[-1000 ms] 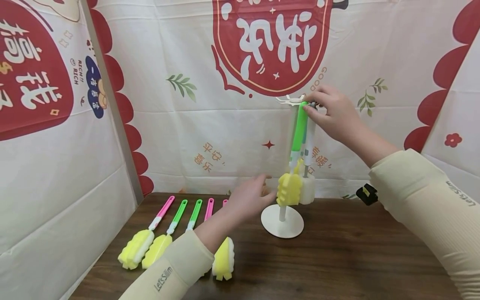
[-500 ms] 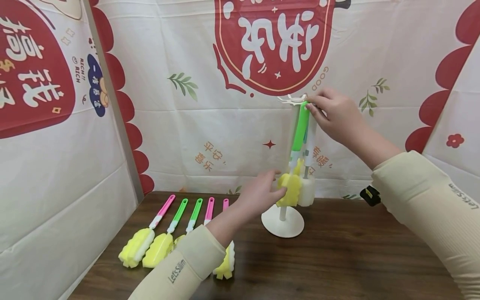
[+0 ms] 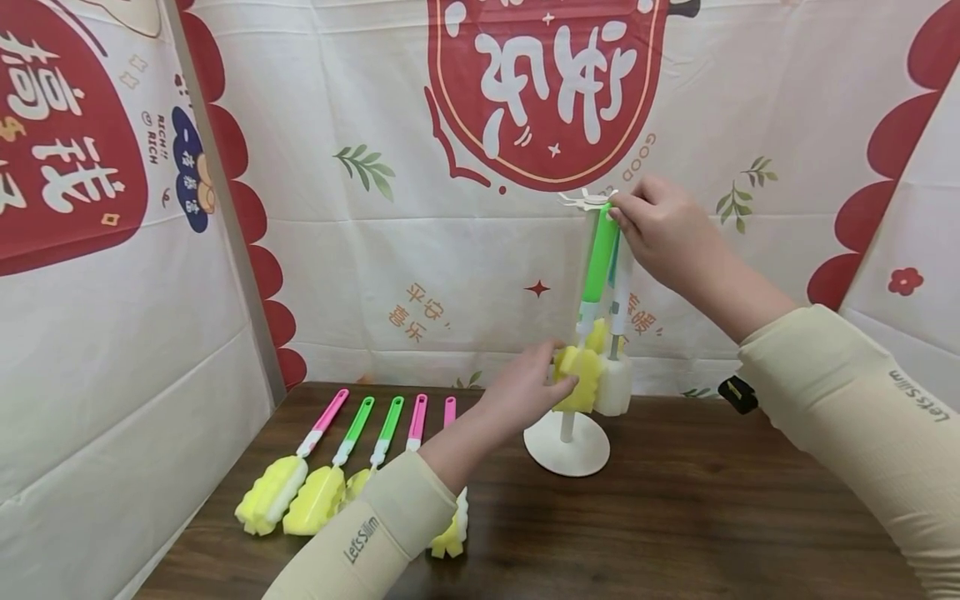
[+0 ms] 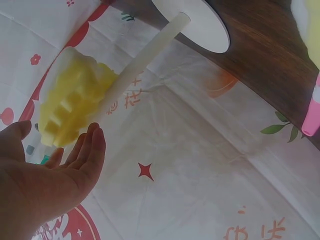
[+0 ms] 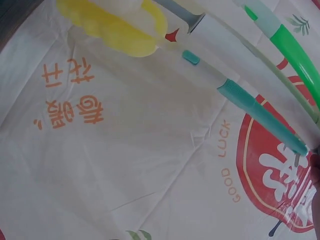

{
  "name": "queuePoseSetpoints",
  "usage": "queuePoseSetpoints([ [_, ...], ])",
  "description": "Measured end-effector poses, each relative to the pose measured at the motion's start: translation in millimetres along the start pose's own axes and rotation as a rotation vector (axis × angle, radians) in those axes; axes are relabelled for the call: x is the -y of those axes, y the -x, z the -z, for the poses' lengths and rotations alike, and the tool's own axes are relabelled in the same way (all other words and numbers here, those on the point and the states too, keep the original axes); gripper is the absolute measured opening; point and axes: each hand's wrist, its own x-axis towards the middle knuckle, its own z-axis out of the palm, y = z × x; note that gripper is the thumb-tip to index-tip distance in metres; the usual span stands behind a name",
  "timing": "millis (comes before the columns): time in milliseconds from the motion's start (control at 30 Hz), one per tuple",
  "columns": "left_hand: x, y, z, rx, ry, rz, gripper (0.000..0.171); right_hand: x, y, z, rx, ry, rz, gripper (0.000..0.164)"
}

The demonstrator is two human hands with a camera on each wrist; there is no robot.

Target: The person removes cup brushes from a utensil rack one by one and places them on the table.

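Observation:
A white rack with hooks (image 3: 588, 200) at its top and a round base (image 3: 567, 460) stands on the table, several sponge brushes hanging from it. My right hand (image 3: 667, 229) pinches the top of a white-handled sponge brush (image 3: 619, 310) beside the hooks; its fingertips are mostly hidden. To the left of that brush hangs a green-handled sponge brush (image 3: 598, 262) with a yellow head. A teal-handled brush (image 5: 260, 112) hangs behind, seen in the right wrist view. My left hand (image 3: 528, 383) is at the yellow sponge head (image 4: 75, 107), fingers spread; contact is unclear.
Several sponge brushes with pink and green handles, such as this pink one (image 3: 327, 417), lie in a row on the dark wooden table (image 3: 675, 500), partly behind my left arm. A small black object (image 3: 738, 394) sits by the back cloth (image 3: 465, 258).
My left hand has moved right, up to the yellow sponge head. The white-handled brush has shifted slightly, its upper end now covered by my right fingers.

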Motion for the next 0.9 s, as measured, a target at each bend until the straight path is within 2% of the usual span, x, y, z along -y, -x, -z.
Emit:
queuePoseSetpoints([
  [200,3.1,-1.2,-2.0,-0.006,0.02,0.01,0.043,7,-1,0,-0.011,0.043,0.01,0.025],
  [600,5.6,-1.5,-3.4,-0.018,0.041,0.023,0.041,12,-2,-3,-0.065,0.111,0.056,0.019],
  [900,6.0,-2.7,-3.9,-0.014,0.08,0.033,0.044,19,-6,-5,-0.076,0.176,0.055,0.018],
])
